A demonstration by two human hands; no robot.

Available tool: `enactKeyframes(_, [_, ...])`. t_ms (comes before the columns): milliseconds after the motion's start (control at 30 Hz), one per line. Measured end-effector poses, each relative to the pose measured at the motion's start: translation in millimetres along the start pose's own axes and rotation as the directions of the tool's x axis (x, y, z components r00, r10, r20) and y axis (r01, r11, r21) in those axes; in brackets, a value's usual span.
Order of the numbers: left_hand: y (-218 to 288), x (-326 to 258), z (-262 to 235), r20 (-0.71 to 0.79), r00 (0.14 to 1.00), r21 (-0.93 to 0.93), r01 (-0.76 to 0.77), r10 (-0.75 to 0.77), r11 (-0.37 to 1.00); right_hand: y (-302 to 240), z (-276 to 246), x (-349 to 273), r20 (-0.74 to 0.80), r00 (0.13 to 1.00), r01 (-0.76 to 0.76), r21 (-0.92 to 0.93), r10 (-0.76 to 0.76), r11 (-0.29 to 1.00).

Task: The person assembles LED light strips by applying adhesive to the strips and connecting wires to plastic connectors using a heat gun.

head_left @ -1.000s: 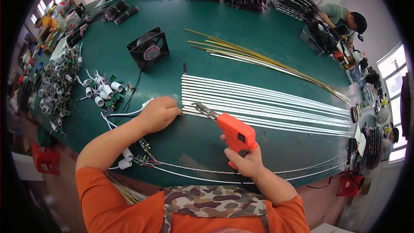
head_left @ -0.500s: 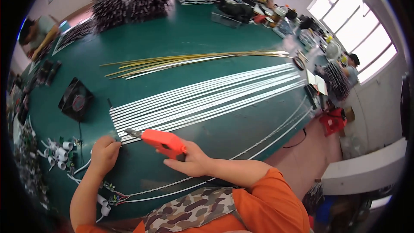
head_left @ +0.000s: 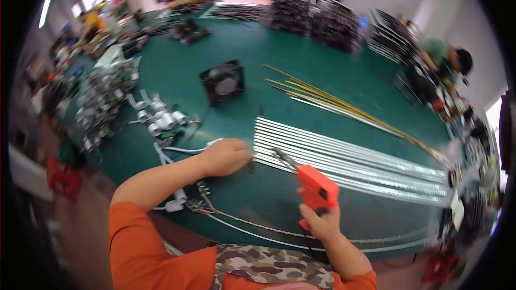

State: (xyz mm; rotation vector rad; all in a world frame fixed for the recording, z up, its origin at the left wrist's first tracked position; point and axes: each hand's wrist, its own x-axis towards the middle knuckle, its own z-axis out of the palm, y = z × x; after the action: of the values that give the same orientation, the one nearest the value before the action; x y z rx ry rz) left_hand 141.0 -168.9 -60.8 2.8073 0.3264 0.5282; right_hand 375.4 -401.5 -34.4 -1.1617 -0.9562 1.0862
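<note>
In my right hand (head_left: 322, 220) is a red-orange soldering gun (head_left: 318, 188). Its grey metal tip (head_left: 286, 158) points up and left over thin silvery-white strips (head_left: 344, 156), which lie side by side on the green table. My left hand (head_left: 228, 157) is closed at the left ends of the strips. A small dark piece shows below its fingertips, and I cannot make out what they pinch. White cable (head_left: 183, 149) runs beside the left wrist toward white cylindrical parts (head_left: 164, 121) and small green circuit boards (head_left: 171, 138).
A black fan (head_left: 223, 82) stands beyond my left hand. Yellowish and white rods (head_left: 344, 106) lie behind the strips. A heap of wired parts (head_left: 107, 94) sits at left, with stacked dark bundles (head_left: 309, 16) at the back. Long wires (head_left: 301, 234) cross near me. Other people work around the table.
The view has swung left, so table items appear farther right. My right hand still grips the soldering gun, its tip still over the strips. My left hand stays closed by the strip ends.
</note>
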Motion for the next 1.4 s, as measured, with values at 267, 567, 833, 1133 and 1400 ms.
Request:
enactKeyframes(267, [1.9,-8.7,-8.7,-0.064,0.998,-0.016,-0.003,0.002,1.000,-9.0,2.7,1.7,-0.035,0.999,-0.041,-0.090,0.038,0.995])
enactKeyframes(567, [-2.1,-4.1,-4.2,-0.056,0.996,-0.010,-0.075,0.074,0.997,-11.9,2.6,2.7,-0.048,0.998,-0.031,-0.083,0.028,0.996])
enactKeyframes(833, [-0.7,-0.3,-6.8,-0.032,0.999,0.035,-0.024,0.025,0.999,-2.6,-6.5,6.4,0.035,0.999,0.032,-0.149,-0.027,0.988])
enactKeyframes(1133, [0.8,1.8,-2.9,-0.045,0.999,-0.002,-0.010,0.010,1.000,-10.7,-5.6,10.5,0.058,0.998,0.031,-0.208,-0.020,0.978])
enactKeyframes(1400, [5.9,6.0,-6.5,-0.067,0.997,0.011,0.026,-0.025,1.000,-20.0,-5.3,10.4,0.069,0.998,0.018,-0.189,-0.005,0.982])
